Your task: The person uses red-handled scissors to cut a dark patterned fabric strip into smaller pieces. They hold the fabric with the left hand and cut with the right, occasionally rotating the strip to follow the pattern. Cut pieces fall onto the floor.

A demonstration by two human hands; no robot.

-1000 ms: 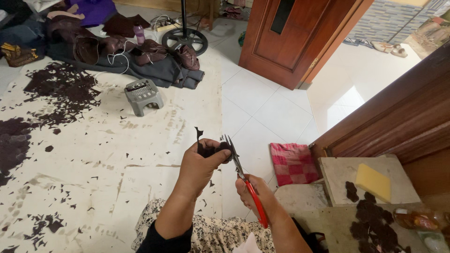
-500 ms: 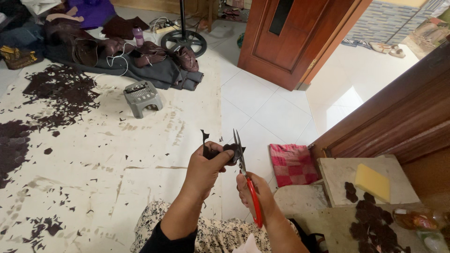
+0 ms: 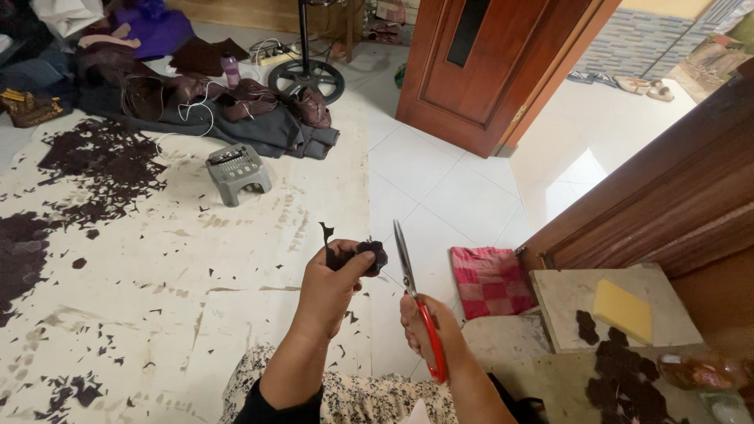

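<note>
White tiled floor (image 3: 440,180) with a paper sheet (image 3: 157,267) spread over it, dotted with dark scraps (image 3: 102,161); grey stool (image 3: 238,171) farther off; left hand (image 3: 334,283) pinching a small dark leather piece (image 3: 369,255), held up; right hand (image 3: 428,330) gripping red-handled scissors (image 3: 416,306), blades just beside the piece.

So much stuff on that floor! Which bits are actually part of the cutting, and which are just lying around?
In use:
left hand
dark piece
right hand
red scissors
cut shapes
scraps

Lying about:
grey stool
yellow sponge
checked cloth
fan base
</note>
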